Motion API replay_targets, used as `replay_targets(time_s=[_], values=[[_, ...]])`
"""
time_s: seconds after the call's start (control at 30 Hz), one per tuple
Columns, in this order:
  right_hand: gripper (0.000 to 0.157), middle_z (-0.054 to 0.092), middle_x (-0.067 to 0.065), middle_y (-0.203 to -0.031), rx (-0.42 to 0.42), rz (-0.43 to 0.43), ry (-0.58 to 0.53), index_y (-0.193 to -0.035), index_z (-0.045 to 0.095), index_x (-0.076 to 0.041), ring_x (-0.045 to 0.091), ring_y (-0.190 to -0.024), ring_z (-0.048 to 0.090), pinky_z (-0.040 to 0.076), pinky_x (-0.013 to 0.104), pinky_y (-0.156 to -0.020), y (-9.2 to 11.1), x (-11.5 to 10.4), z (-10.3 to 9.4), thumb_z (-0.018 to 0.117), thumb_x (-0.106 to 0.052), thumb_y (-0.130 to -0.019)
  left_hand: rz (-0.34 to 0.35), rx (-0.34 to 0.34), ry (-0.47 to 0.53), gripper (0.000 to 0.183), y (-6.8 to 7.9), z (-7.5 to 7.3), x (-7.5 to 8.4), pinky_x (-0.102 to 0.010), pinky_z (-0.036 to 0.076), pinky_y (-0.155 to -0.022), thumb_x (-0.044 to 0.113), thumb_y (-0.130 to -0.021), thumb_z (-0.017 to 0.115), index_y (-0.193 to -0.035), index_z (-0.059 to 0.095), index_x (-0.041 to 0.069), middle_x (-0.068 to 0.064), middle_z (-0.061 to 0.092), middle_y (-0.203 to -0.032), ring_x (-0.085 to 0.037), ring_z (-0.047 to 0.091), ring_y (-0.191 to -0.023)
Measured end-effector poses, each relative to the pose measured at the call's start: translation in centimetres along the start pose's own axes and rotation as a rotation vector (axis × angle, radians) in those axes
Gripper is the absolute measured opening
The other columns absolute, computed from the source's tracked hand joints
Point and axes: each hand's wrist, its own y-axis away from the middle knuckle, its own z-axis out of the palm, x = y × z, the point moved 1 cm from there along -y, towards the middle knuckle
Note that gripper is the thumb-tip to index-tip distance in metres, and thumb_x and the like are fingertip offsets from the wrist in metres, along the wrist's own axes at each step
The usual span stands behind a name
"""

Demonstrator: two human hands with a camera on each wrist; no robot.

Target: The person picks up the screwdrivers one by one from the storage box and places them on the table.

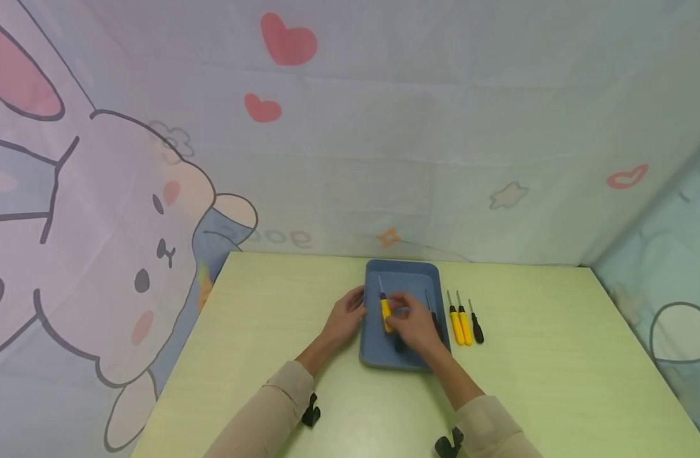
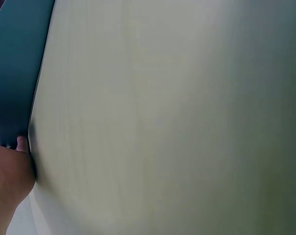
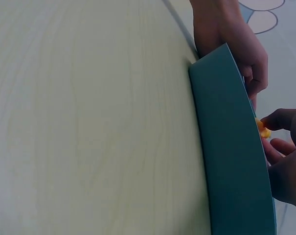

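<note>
A blue-grey tray (image 1: 407, 267) lies on the table, its side wall (image 3: 231, 147) filling part of the right wrist view. My left hand (image 1: 346, 314) holds the tray's left side, with the thumb (image 2: 22, 143) against its wall in the left wrist view. Over the tray, my right hand (image 1: 414, 323) pinches a screwdriver (image 1: 386, 313) by its yellow handle, its shaft pointing away from me. A black-handled screwdriver (image 1: 433, 313) lies in the tray, partly behind the right hand. Another dark handle (image 1: 399, 344) shows below that hand.
Right of the tray lie two yellow-handled screwdrivers (image 1: 461, 327) side by side and a black-handled one (image 1: 477, 329), shafts pointing away. The pale wooden table (image 1: 550, 356) ends at a printed cloth backdrop (image 1: 441, 159) with hearts and a cartoon animal.
</note>
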Motion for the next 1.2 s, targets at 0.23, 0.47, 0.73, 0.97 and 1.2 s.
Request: replay_targets(time_s=[0.23,0.47,0.73,0.97,1.2], values=[[0.048,0.071,0.012,-0.121,0.003,0.003,0.014,-0.137,0.066,-0.007,0.026,-0.095,0.071,0.062,0.038,-0.078,0.6,0.2,-0.6,0.077,-0.004,-0.090,-0.002,0.008,-0.003,0.064,0.0,-0.1,-0.2,-0.047,0.037,-0.123,-0.002,-0.097,0.052,-0.159,0.038,-0.007,-0.026,0.041,-0.163,-0.039,0.041,-0.151],[0.047,0.071,0.014,-0.121,0.002,0.000,-0.023,-0.137,0.066,-0.005,0.027,-0.095,0.072,0.062,0.037,-0.074,1.4,0.6,-1.2,0.075,-0.003,-0.092,0.000,0.003,0.003,0.063,0.1,0.0,-0.1,-0.050,0.035,-0.123,-0.001,-0.099,0.051,-0.159,0.037,-0.009,-0.027,0.039,-0.164,-0.041,0.039,-0.152],[0.050,0.071,0.012,-0.122,-0.006,-0.018,-0.010,-0.140,0.063,-0.007,0.024,-0.094,0.072,0.062,0.035,-0.073,1.5,0.9,-1.9,0.075,-0.004,-0.092,-0.003,0.013,-0.002,0.065,0.0,0.0,-0.4,-0.045,0.037,-0.123,-0.001,-0.096,0.053,-0.159,0.039,-0.007,-0.025,0.042,-0.163,-0.039,0.041,-0.151],[0.053,0.071,0.010,-0.123,-0.016,-0.018,0.001,-0.143,0.062,-0.009,0.024,-0.095,0.072,0.062,0.035,-0.074,1.7,1.0,-2.4,0.075,-0.005,-0.092,-0.007,0.015,0.002,0.064,-0.2,0.0,-0.8,-0.044,0.036,-0.124,-0.003,-0.097,0.053,-0.159,0.040,-0.005,-0.023,0.044,-0.163,-0.036,0.042,-0.152],[0.053,0.071,0.014,-0.123,0.006,-0.030,0.011,-0.142,0.062,-0.007,0.025,-0.094,0.073,0.062,0.033,-0.071,1.7,1.1,-3.2,0.075,-0.003,-0.092,-0.012,0.007,0.004,0.064,-0.3,0.0,-0.7,-0.045,0.036,-0.124,-0.001,-0.097,0.054,-0.160,0.039,-0.004,-0.022,0.043,-0.164,-0.036,0.041,-0.152]])
